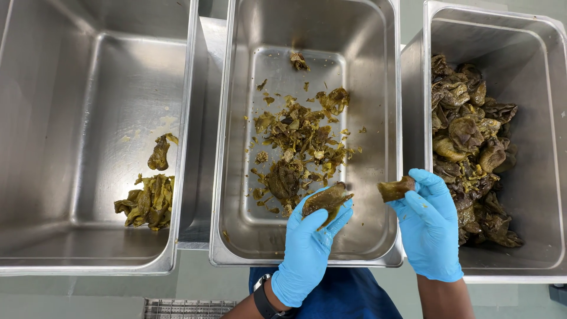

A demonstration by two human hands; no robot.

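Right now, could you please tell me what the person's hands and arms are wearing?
Both the left hand and the right hand wear thin, bright blue disposable gloves that end at the wrists. A black wristwatch with a dark strap sits just below the left glove's cuff. The forearms are bare, with no sleeves showing. A dark blue garment covers the torso.

**Blue gloves, dark watch, navy front**

Both hands are covered by thin, light blue disposable gloves, the left hand (308,251) and the right hand (430,227) alike, each ending just past the wrist with a slightly wrinkled cuff. A black watch (263,300) with a dark strap circles the left wrist. Forearms are unsleeved. A navy blue garment (348,294) covers the torso below.
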